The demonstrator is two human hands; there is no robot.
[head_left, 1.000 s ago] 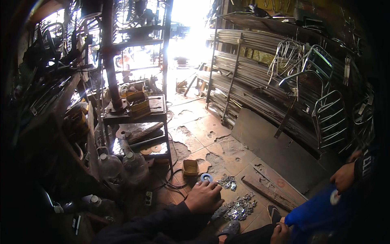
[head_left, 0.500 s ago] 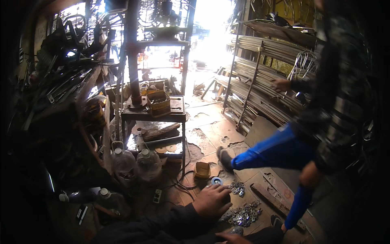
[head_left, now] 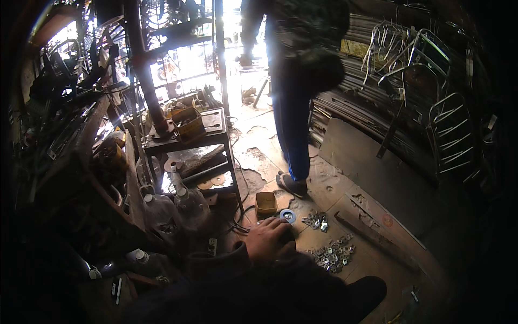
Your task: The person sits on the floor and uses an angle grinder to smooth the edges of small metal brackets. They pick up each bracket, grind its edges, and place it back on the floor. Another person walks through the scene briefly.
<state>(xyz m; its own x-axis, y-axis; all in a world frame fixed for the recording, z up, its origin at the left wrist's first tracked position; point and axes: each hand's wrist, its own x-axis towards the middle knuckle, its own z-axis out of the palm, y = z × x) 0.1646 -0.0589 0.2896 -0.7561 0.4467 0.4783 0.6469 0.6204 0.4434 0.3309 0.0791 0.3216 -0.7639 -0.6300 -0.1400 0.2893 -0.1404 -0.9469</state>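
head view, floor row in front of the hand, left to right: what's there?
Clear plastic bottles → small yellow tub → blue-rimmed disc → small cluster of metal pieces → long flat bar. The left hand rests just below the tub.

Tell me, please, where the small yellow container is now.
In the head view, the small yellow container stands on the floor just left of the blue disc, beyond the person's hand and beside the metal shelf stand's leg.

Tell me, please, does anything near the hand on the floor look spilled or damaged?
Yes. Small metal pieces lie scattered loose on the floor right of the left hand, with a smaller heap beyond. The floor surface is cracked and patchy.
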